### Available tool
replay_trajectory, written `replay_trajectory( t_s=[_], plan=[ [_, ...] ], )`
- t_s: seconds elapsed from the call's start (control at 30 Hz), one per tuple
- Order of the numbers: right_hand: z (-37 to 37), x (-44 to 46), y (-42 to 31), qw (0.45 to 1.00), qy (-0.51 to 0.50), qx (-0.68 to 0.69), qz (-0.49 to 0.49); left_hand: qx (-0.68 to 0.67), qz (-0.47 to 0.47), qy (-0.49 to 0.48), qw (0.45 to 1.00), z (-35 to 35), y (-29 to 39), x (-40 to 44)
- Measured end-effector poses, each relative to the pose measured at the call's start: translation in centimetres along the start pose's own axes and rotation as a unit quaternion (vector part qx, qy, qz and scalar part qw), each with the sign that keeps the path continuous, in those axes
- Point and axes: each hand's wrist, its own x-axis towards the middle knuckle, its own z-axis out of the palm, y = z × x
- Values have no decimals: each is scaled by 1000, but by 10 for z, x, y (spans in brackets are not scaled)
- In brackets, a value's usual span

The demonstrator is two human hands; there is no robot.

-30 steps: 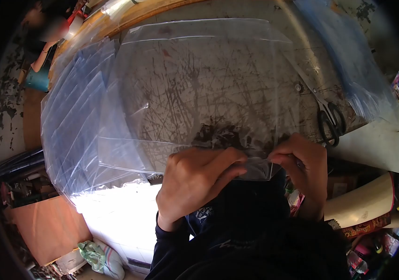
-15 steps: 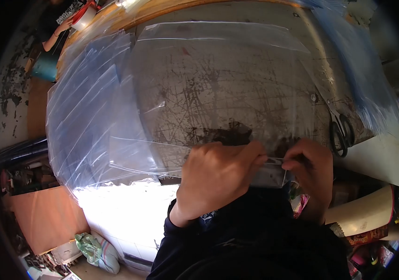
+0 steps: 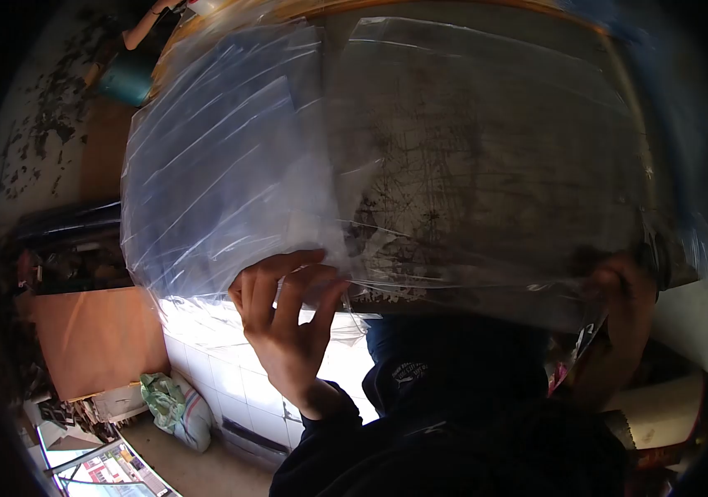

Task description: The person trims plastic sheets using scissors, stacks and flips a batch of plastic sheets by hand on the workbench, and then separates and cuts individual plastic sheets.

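Note:
A large clear plastic sheet [image 3: 486, 166] lies over the scratched worktable, its near edge drawn up towards my body. My left hand [image 3: 287, 319] is at the near left corner of this sheet, thumb and fingers curled together on the edge. At the opposite end, my right hand [image 3: 625, 298] pinches the near right corner; shadow hides some of its fingers. Left of the sheet is a stack of bluish clear plastic sheets [image 3: 213, 157], close beyond my left hand.
More bluish plastic [image 3: 702, 157] hangs along the right side. A dark scissors handle [image 3: 660, 261] shows partly beside my right hand. At lower left are an orange-brown panel [image 3: 101, 352] and a white sack [image 3: 192, 422] on the floor. Another person's arm [image 3: 145, 26] appears at upper left.
My hands have moved apart, left hand to the left and right hand to the right, with the sheet's near edge between them. The view has shifted, and the scissors are now mostly hidden.

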Motion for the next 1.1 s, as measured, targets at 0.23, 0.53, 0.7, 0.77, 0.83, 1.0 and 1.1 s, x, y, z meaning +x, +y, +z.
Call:
replay_trajectory(
  t_s=[0.23, 0.53, 0.7, 0.77, 0.83, 1.0, 1.1],
  plan=[
    [-3, 4, -1, 996, 57, -67, -27, -127, -90, 55, 986, 6, -19, -4],
    [-4, 9, -2, 999, 1, -2, -48, -199, -132, 23, 971, 5, -19, 1],
    [-7, 6, 3, 999, 33, -17, -12, -252, -139, -9, 958, 1, -31, -3],
    [-10, 9, -6, 1000, -6, 27, -4, -261, -87, -19, 961, -1, -31, -1],
    [-15, 11, 5, 999, 0, 0, -42, -243, -61, -8, 968, -2, -31, 2],
    [-18, 13, 4, 999, -15, 8, -34, -248, -3, -93, 964, -9, -39, 9],
    [-15, 12, 9, 999, 3, 8, -50, -235, 32, -115, 965, -9, -36, 18]
  ],
)
